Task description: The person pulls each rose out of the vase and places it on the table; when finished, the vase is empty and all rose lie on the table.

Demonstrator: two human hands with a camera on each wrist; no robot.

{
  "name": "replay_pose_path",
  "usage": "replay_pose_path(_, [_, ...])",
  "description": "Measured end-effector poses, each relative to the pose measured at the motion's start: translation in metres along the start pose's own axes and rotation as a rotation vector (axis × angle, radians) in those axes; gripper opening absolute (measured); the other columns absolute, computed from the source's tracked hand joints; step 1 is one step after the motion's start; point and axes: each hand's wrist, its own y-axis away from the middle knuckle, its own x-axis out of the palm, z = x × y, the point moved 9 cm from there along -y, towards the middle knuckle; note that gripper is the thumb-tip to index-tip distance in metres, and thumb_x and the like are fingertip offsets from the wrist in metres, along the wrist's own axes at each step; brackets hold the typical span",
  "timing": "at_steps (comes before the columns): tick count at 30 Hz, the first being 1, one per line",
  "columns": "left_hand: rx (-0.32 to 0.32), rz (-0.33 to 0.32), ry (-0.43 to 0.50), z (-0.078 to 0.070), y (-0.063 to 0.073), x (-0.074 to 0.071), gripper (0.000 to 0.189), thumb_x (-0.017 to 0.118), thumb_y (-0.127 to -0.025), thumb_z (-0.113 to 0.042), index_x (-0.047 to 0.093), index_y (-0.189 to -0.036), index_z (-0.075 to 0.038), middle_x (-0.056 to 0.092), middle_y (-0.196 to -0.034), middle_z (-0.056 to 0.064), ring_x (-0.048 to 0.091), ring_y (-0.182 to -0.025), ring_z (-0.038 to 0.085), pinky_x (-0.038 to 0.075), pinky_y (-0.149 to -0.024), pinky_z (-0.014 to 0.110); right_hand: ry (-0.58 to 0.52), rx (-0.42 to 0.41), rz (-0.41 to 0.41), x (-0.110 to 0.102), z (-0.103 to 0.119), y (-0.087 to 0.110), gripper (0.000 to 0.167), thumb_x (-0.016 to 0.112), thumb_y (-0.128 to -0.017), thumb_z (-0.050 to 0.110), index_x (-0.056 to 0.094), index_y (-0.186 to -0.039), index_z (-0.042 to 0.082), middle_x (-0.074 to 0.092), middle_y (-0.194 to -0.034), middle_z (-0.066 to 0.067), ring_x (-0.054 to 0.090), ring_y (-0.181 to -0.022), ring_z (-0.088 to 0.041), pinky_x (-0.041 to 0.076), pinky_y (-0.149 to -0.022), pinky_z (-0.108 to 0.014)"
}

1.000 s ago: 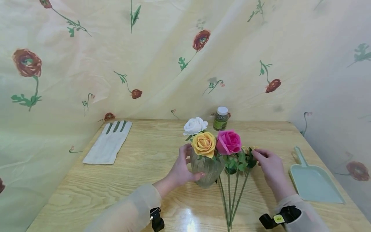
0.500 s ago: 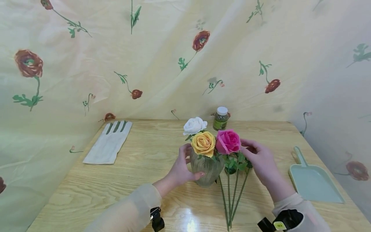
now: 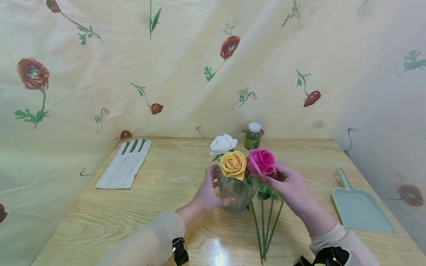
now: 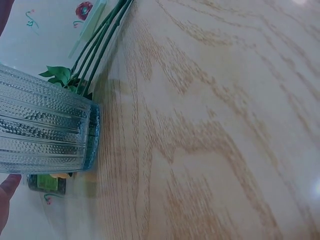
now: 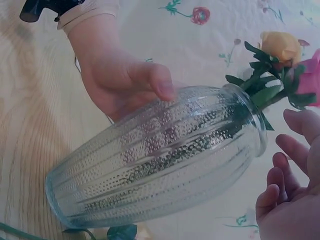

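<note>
A ribbed clear glass vase (image 3: 237,195) stands upright on the table. My left hand (image 3: 207,190) grips its side, thumb on the near face and fingers around the left; the right wrist view also shows this left hand (image 5: 127,82). Out of the vase rise a white rose (image 3: 223,144), a yellow rose (image 3: 233,164) and a pink rose (image 3: 261,162). My right hand (image 3: 293,188) is beside the pink rose, fingers partly hidden behind it. In the right wrist view, the right hand's (image 5: 295,185) fingers are loosely bent below the blooms, holding nothing visible.
Several green flower stems (image 3: 263,229) lie on the table right of the vase, their heads hidden. A lidded jar (image 3: 253,136) stands behind. A pale green dustpan (image 3: 362,208) lies at right, a white glove-shaped cloth (image 3: 124,164) at left. A patterned curtain (image 3: 186,66) hangs behind the table.
My right hand has moved left, from the leaves and flower heads lying on the table to beside the pink rose. The left hand and the vase have stayed put.
</note>
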Motion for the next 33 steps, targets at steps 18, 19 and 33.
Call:
replay_pose_path(18, [0.014, -0.011, -0.009, 0.001, 0.0, 0.0, 0.092, 0.08, -0.067, -0.008, 0.019, -0.135, -0.004, 0.037, -0.131, 0.018, 0.04, -0.118, 0.03, 0.041, -0.095, 0.046, -0.09, 0.118, -0.036, 0.028, 0.003, -0.003, 0.035, 0.056, -0.089, -0.004, 0.052, -0.123, -0.012, 0.056, -0.12, -0.026, 0.059, -0.1, -0.004, 0.05, -0.084, -0.024])
replay_pose_path(19, [0.013, -0.01, -0.009, 0.002, 0.0, 0.0, 0.092, 0.08, -0.067, -0.008, 0.019, -0.135, -0.004, 0.036, -0.131, 0.018, 0.04, -0.119, 0.03, 0.041, -0.095, 0.045, -0.071, 0.123, -0.044, 0.028, 0.003, -0.003, 0.034, 0.057, -0.089, -0.002, 0.054, -0.122, -0.011, 0.057, -0.119, -0.024, 0.059, -0.099, -0.004, 0.049, -0.084, -0.024])
replay_pose_path(33, [0.026, -0.019, 0.006, 0.001, 0.0, 0.0, 0.091, 0.08, -0.066, -0.011, 0.021, -0.136, -0.007, 0.04, -0.129, 0.016, 0.041, -0.118, 0.03, 0.041, -0.095, 0.046, -0.068, 0.13, -0.206, 0.012, 0.001, -0.006, 0.023, 0.063, -0.09, 0.011, 0.064, -0.113, 0.012, 0.061, -0.108, 0.007, 0.052, -0.105, -0.011, 0.046, -0.082, -0.02])
